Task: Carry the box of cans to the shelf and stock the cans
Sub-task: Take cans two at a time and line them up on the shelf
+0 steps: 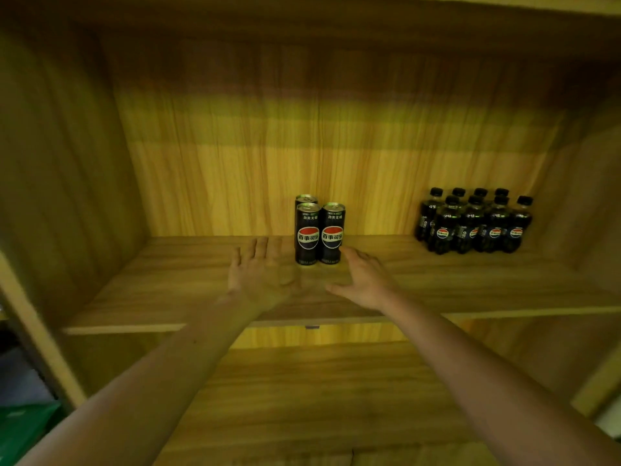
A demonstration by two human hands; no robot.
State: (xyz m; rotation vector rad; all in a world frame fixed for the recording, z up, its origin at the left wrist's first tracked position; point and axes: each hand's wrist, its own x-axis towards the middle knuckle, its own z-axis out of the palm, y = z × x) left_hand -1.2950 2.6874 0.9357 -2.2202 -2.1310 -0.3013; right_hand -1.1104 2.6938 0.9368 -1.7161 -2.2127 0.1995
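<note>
Three tall black cola cans (319,233) stand upright in a tight group on the wooden shelf board (168,280), two in front and one behind the left one. My left hand (262,277) hovers just left of the cans with fingers spread and nothing in it. My right hand (363,280) is just right of them, fingers apart, fingertips close to the base of the right front can. Neither hand grips a can. No box is in view.
A group of several small black cola bottles (473,223) stands at the right of the same shelf. A lower shelf board (319,398) lies beneath my forearms. The cabinet's side walls close in left and right. Something green (23,428) shows at the bottom left.
</note>
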